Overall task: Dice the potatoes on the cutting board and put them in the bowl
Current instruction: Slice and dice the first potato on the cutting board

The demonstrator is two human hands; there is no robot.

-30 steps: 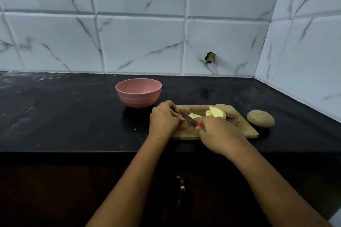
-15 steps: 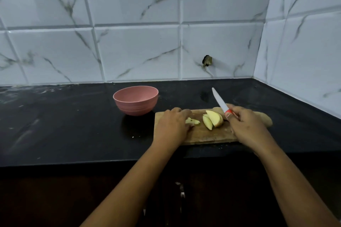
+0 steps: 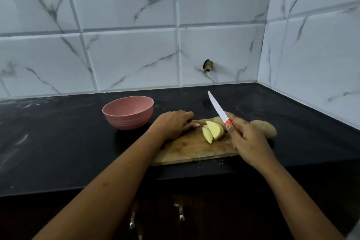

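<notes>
Fingers (image 3: 233, 118) of the right hand (image 3: 247, 142) are wrapped round the red handle of a knife (image 3: 216, 107), with the blade pointing up and away, clear of the food. The left hand (image 3: 173, 124) lies knuckles up on the far left part of the cutting board (image 3: 191, 149), fingers bent down. Whether they pinch a small piece beneath them cannot be told.

The potato wedges (image 3: 213, 132) lean together near the middle of the board, between the two hands and touching neither. A whole potato (image 3: 266, 127) sits off the board's right end on the black counter (image 3: 58, 142), partly hidden by the right hand. The pink bowl (image 3: 126, 122) stands just beside the board's far left corner.

Raw potato is probably firm and dense, so it should resist the blade and then split cleanly. The pale cut faces are likely wet and starchy, so slippery under a fingertip. Leaning as they do, the wedges look ready to topple. Each would sit steadier laid on a flat face and held down on its skin side with tucked fingertips, back from the cutting line. Diced bits should be light enough to scoop into the bowl by hand.
</notes>
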